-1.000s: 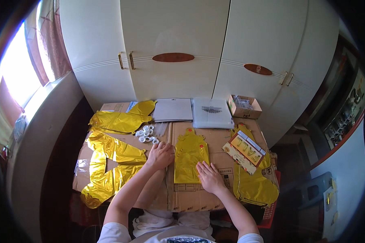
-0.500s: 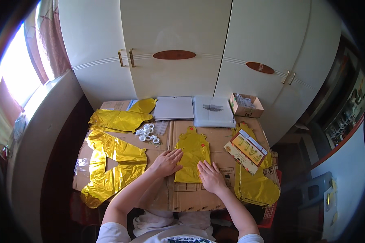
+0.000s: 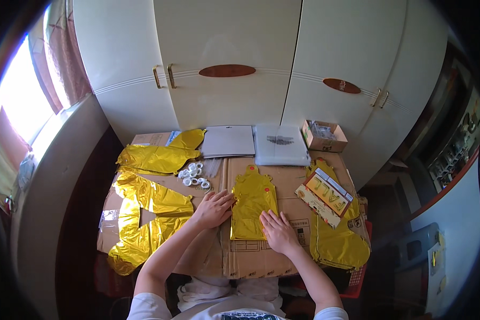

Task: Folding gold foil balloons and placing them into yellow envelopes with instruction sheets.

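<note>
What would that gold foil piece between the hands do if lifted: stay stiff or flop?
It would probably flop: the gold foil piece looks thin, with creases across it. It seems likely to be light, lying so flat on the cardboard. Its glossy surface might also slide if pushed.

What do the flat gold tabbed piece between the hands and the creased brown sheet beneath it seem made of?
Flat gold tabbed piece: probably thin metallised plastic film, glossy, judging by its sheen and fine wrinkles; coated paper can't be ruled out. Creased brown sheet: apparently cardboard, matte, from its tan colour, fold line and printed marks.
</note>
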Available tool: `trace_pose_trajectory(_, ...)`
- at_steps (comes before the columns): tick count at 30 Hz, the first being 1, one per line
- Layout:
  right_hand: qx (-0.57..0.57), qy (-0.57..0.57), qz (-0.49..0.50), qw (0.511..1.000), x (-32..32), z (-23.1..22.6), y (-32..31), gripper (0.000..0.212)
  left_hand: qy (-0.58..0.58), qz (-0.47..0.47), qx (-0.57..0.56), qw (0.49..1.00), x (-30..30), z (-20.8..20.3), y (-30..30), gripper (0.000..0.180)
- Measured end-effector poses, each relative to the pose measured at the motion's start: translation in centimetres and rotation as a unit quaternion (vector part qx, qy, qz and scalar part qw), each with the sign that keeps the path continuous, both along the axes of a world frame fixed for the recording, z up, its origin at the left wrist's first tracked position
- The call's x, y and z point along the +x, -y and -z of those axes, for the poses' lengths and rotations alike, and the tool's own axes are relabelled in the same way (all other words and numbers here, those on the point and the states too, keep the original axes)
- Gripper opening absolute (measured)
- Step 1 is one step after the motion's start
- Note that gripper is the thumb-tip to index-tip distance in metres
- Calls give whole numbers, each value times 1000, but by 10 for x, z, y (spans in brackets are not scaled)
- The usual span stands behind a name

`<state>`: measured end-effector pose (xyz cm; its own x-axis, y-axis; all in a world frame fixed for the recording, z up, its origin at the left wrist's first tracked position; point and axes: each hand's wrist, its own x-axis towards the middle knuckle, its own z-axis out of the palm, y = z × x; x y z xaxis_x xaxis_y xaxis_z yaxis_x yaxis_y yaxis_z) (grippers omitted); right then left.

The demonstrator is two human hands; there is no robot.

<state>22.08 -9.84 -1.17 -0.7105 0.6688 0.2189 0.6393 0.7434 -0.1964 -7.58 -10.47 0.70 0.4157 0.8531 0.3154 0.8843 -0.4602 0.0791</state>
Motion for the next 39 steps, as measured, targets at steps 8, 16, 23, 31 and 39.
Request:
trace_pose_trajectory(8,-1,1,3,1000,0,1,0,49,-45,-22,-43,998,1,-10,-8,54)
trace_pose_trajectory(16,24,-7,7,1000,1,-2,1,49,-50,-14,-23,998,-6,-9,-5,67)
trace_pose_trajectory(23,81,-31,-73,994,-38,-28,29,48,-12,-10,-38,999,-11,0,-5,69)
trace_pose_trajectory(31,26,16,-126,992,-64,-3,36,54,-20,-23,-42,999,-8,-3,-3,66)
trace_pose_trajectory(39,-5,-5,-116,993,-64,-3,36,63,-24,-11,-60,998,-9,-2,0,77)
